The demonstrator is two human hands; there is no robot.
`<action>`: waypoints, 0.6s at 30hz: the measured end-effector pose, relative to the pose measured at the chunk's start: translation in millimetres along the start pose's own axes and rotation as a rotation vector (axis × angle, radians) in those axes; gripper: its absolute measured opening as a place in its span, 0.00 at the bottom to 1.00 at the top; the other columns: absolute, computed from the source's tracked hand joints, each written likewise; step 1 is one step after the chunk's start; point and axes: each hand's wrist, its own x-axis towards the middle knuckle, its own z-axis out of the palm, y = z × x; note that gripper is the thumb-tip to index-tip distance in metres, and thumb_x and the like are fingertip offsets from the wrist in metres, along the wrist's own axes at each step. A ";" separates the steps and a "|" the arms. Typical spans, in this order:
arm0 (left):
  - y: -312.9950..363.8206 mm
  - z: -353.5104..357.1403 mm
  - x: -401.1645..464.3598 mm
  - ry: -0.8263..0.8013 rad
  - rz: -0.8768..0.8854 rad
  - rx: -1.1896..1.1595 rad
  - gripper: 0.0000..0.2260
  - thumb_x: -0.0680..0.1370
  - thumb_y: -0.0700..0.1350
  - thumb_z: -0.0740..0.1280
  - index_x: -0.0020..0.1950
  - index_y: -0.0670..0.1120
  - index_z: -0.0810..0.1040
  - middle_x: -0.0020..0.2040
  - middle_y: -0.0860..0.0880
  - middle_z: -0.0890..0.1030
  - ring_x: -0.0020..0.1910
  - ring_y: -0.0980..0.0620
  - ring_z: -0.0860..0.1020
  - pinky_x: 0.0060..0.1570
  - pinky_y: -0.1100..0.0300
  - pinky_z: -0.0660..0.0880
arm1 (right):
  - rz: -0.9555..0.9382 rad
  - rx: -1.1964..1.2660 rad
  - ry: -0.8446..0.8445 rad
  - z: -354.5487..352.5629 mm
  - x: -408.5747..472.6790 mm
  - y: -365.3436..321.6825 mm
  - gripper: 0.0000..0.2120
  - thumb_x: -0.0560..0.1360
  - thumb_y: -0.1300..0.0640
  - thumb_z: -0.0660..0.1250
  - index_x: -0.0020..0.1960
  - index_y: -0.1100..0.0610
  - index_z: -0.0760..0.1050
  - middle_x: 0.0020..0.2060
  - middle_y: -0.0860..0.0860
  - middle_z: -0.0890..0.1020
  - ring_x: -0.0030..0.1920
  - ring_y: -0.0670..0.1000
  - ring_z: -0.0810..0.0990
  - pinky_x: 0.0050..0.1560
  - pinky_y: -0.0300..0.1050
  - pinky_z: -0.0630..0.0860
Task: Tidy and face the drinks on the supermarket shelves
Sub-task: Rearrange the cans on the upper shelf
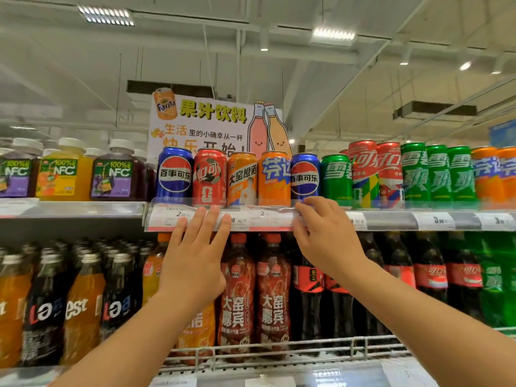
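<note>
Clear plastic price strip (220,217): left hand (192,263) flat on it, right hand (324,236) pinching its end, prob. to reseat it below 5 cans (240,178).

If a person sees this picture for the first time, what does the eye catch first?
First, the two hands: the left hand lies flat on the clear price strip, the right hand touches its right end. Above stands a mixed row of cans, with a blue Pepsi can over the right hand.

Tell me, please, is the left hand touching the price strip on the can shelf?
Touching. The head view shows the left hand with straight fingers laid flat on the clear price strip, fingertips overlapping its face with no gap.
</note>
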 end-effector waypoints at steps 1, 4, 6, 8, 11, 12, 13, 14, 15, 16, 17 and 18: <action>0.1 -0.5 -0.3 -0.006 0.000 -0.006 0.41 0.73 0.50 0.64 0.80 0.51 0.43 0.80 0.46 0.42 0.78 0.45 0.38 0.74 0.46 0.35 | -0.010 -0.011 0.027 2.2 -1.1 0.3 0.16 0.77 0.56 0.64 0.60 0.63 0.79 0.53 0.57 0.81 0.52 0.59 0.77 0.52 0.55 0.77; 1.0 -6.5 0.1 -0.003 0.004 -0.035 0.39 0.72 0.49 0.66 0.79 0.51 0.51 0.80 0.46 0.49 0.78 0.44 0.45 0.74 0.45 0.40 | -0.047 -0.054 0.055 5.5 -1.7 3.0 0.17 0.78 0.54 0.60 0.58 0.63 0.80 0.52 0.57 0.81 0.49 0.60 0.77 0.48 0.54 0.77; 1.0 -17.0 3.9 0.014 0.010 -0.094 0.34 0.71 0.49 0.67 0.77 0.50 0.61 0.78 0.46 0.60 0.76 0.43 0.56 0.74 0.45 0.49 | -0.067 -0.075 0.057 8.8 -3.4 5.9 0.19 0.79 0.53 0.57 0.59 0.64 0.80 0.54 0.58 0.82 0.49 0.61 0.78 0.49 0.55 0.77; -5.1 -27.3 12.7 0.091 0.034 -0.208 0.26 0.70 0.47 0.65 0.69 0.47 0.72 0.69 0.46 0.72 0.68 0.43 0.68 0.67 0.45 0.62 | -0.055 -0.073 0.079 13.1 -5.4 5.4 0.21 0.80 0.52 0.55 0.60 0.64 0.79 0.55 0.58 0.81 0.51 0.61 0.79 0.51 0.56 0.77; -16.2 -42.3 38.1 0.222 0.077 -0.329 0.19 0.72 0.45 0.65 0.63 0.44 0.77 0.60 0.46 0.76 0.59 0.45 0.73 0.59 0.47 0.69 | -0.020 -0.052 0.126 21.9 -8.4 2.6 0.21 0.79 0.52 0.55 0.60 0.64 0.79 0.56 0.58 0.81 0.53 0.61 0.79 0.52 0.57 0.76; -19.3 -46.1 49.6 0.238 0.083 -0.318 0.20 0.73 0.44 0.66 0.65 0.43 0.76 0.62 0.45 0.75 0.61 0.44 0.72 0.61 0.46 0.69 | -0.018 -0.048 0.144 23.7 -8.8 2.5 0.21 0.79 0.52 0.55 0.60 0.64 0.79 0.55 0.58 0.81 0.52 0.61 0.79 0.51 0.57 0.76; -22.4 -49.0 62.6 0.241 0.077 -0.292 0.22 0.74 0.45 0.66 0.68 0.43 0.73 0.65 0.45 0.73 0.64 0.44 0.70 0.64 0.46 0.67 | -0.021 -0.045 0.158 25.3 -8.6 3.0 0.21 0.79 0.53 0.55 0.60 0.64 0.79 0.55 0.58 0.81 0.52 0.61 0.79 0.51 0.56 0.76; -25.6 -51.4 75.7 0.229 0.054 -0.264 0.25 0.75 0.47 0.66 0.71 0.43 0.69 0.68 0.45 0.70 0.68 0.44 0.67 0.68 0.46 0.65 | -0.026 -0.042 0.167 26.0 -8.5 4.0 0.21 0.79 0.53 0.55 0.60 0.64 0.79 0.55 0.58 0.81 0.52 0.61 0.79 0.51 0.56 0.76; -29.1 -53.2 88.6 0.204 0.021 -0.242 0.28 0.76 0.50 0.65 0.74 0.43 0.65 0.72 0.45 0.67 0.71 0.45 0.64 0.70 0.46 0.62 | -0.030 -0.039 0.169 26.6 -8.5 5.0 0.20 0.79 0.53 0.55 0.60 0.64 0.79 0.55 0.58 0.81 0.52 0.61 0.79 0.51 0.57 0.76; -32.3 -54.0 99.9 0.170 -0.013 -0.221 0.31 0.76 0.52 0.65 0.76 0.43 0.60 0.74 0.45 0.63 0.73 0.45 0.61 0.72 0.46 0.60 | -0.030 -0.036 0.169 27.0 -9.1 5.9 0.21 0.79 0.52 0.55 0.60 0.63 0.79 0.55 0.58 0.81 0.52 0.61 0.79 0.51 0.57 0.75; -35.3 -54.1 110.0 0.135 -0.041 -0.199 0.35 0.76 0.55 0.65 0.77 0.43 0.56 0.76 0.45 0.59 0.75 0.45 0.58 0.73 0.46 0.58 | -0.026 -0.033 0.169 27.1 -9.7 6.6 0.21 0.79 0.52 0.55 0.60 0.63 0.79 0.55 0.57 0.81 0.52 0.61 0.79 0.52 0.57 0.75; -37.8 -53.6 118.3 0.103 -0.061 -0.179 0.37 0.75 0.56 0.65 0.77 0.43 0.53 0.77 0.45 0.57 0.75 0.45 0.56 0.74 0.45 0.56 | -0.020 -0.030 0.168 27.2 -10.1 7.0 0.21 0.79 0.52 0.55 0.60 0.63 0.79 0.56 0.57 0.81 0.53 0.61 0.79 0.52 0.57 0.75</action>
